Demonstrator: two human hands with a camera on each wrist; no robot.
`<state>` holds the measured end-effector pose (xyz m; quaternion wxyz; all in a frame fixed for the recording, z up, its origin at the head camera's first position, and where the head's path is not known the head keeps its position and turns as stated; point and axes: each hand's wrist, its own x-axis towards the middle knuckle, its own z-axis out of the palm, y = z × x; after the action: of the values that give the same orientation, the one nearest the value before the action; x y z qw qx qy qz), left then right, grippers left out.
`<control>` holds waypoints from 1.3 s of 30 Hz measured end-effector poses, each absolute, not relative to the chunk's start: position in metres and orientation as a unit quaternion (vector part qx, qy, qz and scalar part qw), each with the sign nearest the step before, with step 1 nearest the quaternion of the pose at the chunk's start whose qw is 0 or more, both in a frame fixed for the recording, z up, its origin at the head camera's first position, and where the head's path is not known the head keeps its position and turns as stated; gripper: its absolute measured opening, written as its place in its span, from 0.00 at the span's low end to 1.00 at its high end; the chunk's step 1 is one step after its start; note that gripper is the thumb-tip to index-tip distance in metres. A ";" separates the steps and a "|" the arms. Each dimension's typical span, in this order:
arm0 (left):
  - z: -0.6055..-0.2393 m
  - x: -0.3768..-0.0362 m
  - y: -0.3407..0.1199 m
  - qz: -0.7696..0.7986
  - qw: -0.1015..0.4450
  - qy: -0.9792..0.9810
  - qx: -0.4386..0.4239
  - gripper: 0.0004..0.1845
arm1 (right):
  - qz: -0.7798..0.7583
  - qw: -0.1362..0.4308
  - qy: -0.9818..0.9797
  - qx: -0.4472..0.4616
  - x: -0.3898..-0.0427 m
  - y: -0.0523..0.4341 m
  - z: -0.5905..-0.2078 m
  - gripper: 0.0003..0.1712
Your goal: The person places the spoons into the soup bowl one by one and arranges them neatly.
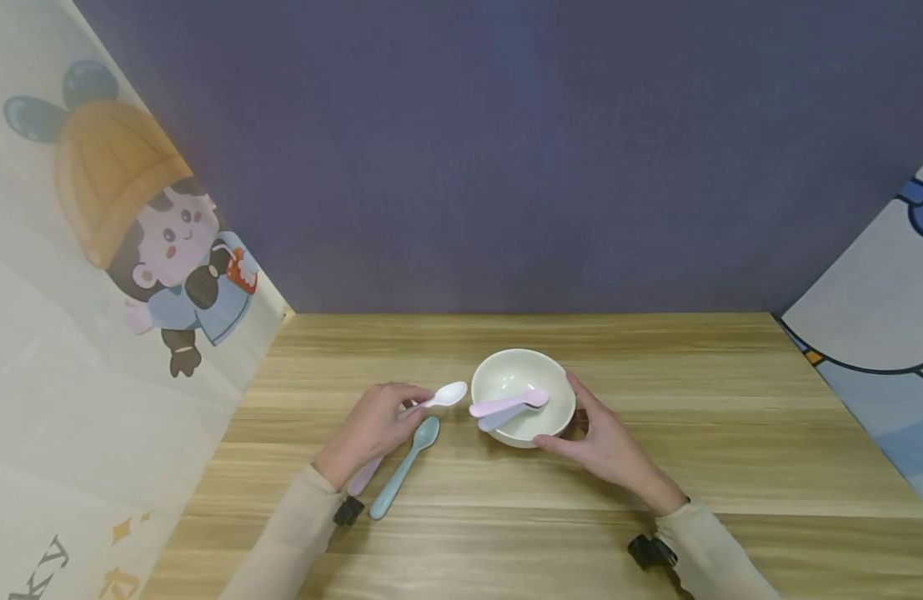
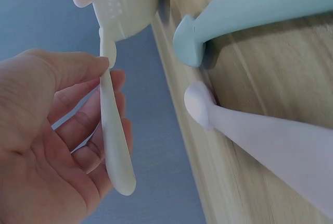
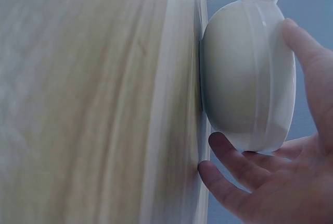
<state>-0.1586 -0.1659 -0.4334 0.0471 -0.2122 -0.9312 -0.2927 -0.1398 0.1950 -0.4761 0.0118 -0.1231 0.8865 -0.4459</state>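
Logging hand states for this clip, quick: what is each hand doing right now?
Left hand: pinches the white spoon by its handle, just above the table.
Right hand: open, fingers resting against the side of the white bowl.

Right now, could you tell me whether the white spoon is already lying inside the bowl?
No, the white spoon is pinched in the left hand, its head just outside the bowl.
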 end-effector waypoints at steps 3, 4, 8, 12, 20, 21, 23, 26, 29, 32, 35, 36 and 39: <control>-0.433 -0.159 -0.164 -0.293 0.046 -0.931 -0.212 0.12 | -0.445 0.011 0.887 -0.124 -0.140 0.195 -0.476 0.71; -0.432 -0.159 -0.163 -0.293 0.045 -0.931 -0.212 0.12 | -0.446 0.011 0.886 -0.124 -0.140 0.195 -0.476 0.71; -0.430 -0.159 -0.160 -0.295 0.041 -0.931 -0.212 0.13 | -0.446 0.011 0.886 -0.126 -0.140 0.195 -0.476 0.71; -0.429 -0.160 -0.157 -0.297 0.039 -0.930 -0.214 0.13 | -0.445 0.009 0.886 -0.126 -0.140 0.195 -0.476 0.71; -0.431 -0.162 -0.155 -0.294 0.035 -0.932 -0.211 0.13 | -0.451 0.011 0.883 -0.128 -0.139 0.196 -0.476 0.71; -0.430 -0.162 -0.155 -0.293 0.035 -0.932 -0.210 0.12 | -0.452 0.011 0.883 -0.128 -0.139 0.197 -0.476 0.71; -0.430 -0.162 -0.154 -0.291 0.035 -0.933 -0.208 0.12 | -0.450 0.009 0.884 -0.128 -0.139 0.197 -0.476 0.71; -0.428 -0.163 -0.152 -0.291 0.034 -0.934 -0.206 0.12 | -0.448 0.007 0.885 -0.129 -0.139 0.197 -0.476 0.71; -0.427 -0.163 -0.151 -0.290 0.035 -0.934 -0.206 0.12 | -0.446 0.008 0.886 -0.128 -0.139 0.197 -0.476 0.71; -0.426 -0.163 -0.150 -0.289 0.036 -0.933 -0.210 0.12 | -0.448 0.011 0.885 -0.126 -0.140 0.196 -0.476 0.71; -0.426 -0.164 -0.149 -0.290 0.036 -0.933 -0.212 0.12 | -0.449 0.010 0.884 -0.129 -0.140 0.196 -0.476 0.71; -0.426 -0.164 -0.149 -0.290 0.036 -0.933 -0.211 0.12 | -0.450 0.010 0.884 -0.129 -0.140 0.196 -0.476 0.71; -0.425 -0.165 -0.148 -0.290 0.034 -0.934 -0.208 0.12 | -0.451 0.009 0.883 -0.130 -0.141 0.196 -0.476 0.71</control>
<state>-0.1648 -0.1479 -0.4248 0.0336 -0.2076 -0.9336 -0.2901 -0.1405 0.1957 -0.4762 0.0092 -0.1302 0.8829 -0.4510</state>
